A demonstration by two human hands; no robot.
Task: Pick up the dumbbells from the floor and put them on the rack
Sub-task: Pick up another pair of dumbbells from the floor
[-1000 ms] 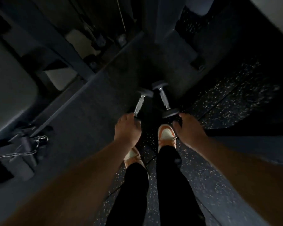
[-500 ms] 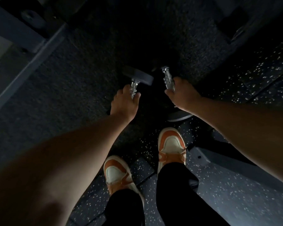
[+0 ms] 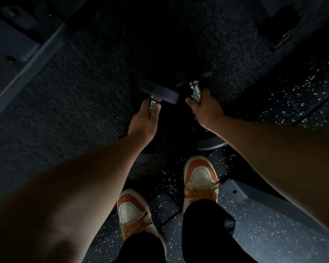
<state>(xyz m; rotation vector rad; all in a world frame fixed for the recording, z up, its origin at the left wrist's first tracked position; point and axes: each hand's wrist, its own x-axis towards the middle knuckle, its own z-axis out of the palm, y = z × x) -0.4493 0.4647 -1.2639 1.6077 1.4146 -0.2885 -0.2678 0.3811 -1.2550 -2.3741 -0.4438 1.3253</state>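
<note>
Two dumbbells with chrome handles and dark round heads are in front of my feet, over dark carpet. My left hand (image 3: 143, 121) is closed around the handle of the left dumbbell (image 3: 160, 93), just below its far head. My right hand (image 3: 205, 107) grips the handle of the right dumbbell (image 3: 195, 90); its near head (image 3: 209, 143) shows under my wrist. Whether the dumbbells touch the floor is too dark to tell. No rack is clearly visible.
My two orange and white shoes (image 3: 199, 177) stand on speckled rubber flooring (image 3: 273, 224). A grey metal beam (image 3: 25, 59) runs diagonally at the upper left. A grey machine foot (image 3: 241, 190) lies right of my right shoe. Dark equipment sits at the top right.
A second ago both hands hovered near the dumbbells' near ends. They have since moved onto the handles and closed around them. The camera has dropped lower and closer to the floor.
</note>
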